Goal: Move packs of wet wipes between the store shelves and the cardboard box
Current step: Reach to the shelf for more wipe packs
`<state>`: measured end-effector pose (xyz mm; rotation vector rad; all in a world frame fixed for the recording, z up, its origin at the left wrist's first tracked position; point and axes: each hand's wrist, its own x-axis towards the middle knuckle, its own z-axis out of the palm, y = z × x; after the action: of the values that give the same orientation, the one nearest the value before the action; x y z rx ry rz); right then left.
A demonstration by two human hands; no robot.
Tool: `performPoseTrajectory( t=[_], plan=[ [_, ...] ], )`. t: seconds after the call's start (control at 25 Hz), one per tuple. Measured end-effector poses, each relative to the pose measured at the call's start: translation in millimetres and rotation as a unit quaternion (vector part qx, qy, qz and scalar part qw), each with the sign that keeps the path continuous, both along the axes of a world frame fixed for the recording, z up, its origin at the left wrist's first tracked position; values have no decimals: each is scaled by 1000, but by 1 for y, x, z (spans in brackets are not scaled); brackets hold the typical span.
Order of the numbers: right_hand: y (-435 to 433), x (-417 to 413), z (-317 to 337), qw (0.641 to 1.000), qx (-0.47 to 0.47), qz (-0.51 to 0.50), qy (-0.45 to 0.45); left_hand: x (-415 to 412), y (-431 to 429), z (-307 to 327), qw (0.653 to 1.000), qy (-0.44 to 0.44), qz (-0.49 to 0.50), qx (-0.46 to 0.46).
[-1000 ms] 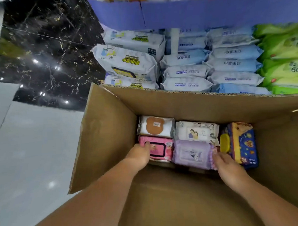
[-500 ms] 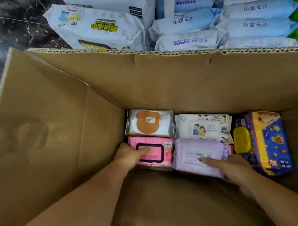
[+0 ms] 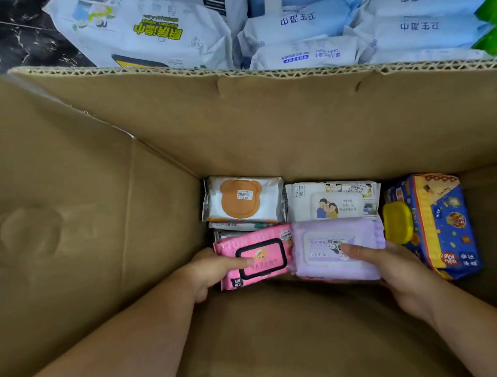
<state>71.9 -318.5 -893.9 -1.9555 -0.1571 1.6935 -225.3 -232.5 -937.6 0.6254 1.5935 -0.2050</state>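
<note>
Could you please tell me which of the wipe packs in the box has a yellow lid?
The blue patterned pack at the far right of the row; the lids on the rest are orange, white, pink or lilac.

head cam | 1 view | looks down into cardboard box (image 3: pixel 267 124) | close | shelf packs (image 3: pixel 305 23) at top edge

A shop: wipe packs (image 3: pixel 305 23) stacked in rows, price stickers (image 3: pixel 244 194) on those in the box (image 3: pixel 267 130)
</note>
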Motion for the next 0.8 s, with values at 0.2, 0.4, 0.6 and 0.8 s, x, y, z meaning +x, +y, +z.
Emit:
performPoseTrajectory(
  t=[0.2,0.4,0.6,0.8],
  plan=[
    [-1,-3,12,997,68,0,-48,6,1,19,997,2,-10,82],
    [11,-12,69,993,113,-30,9,6,2,99,994,7,11,110],
    [15,-15,199,980,168,-66,87,1,5,236,986,-58,86,134],
    [15,-5,358,959,248,-96,96,5,29,408,977,-125,50,167]
  ],
)
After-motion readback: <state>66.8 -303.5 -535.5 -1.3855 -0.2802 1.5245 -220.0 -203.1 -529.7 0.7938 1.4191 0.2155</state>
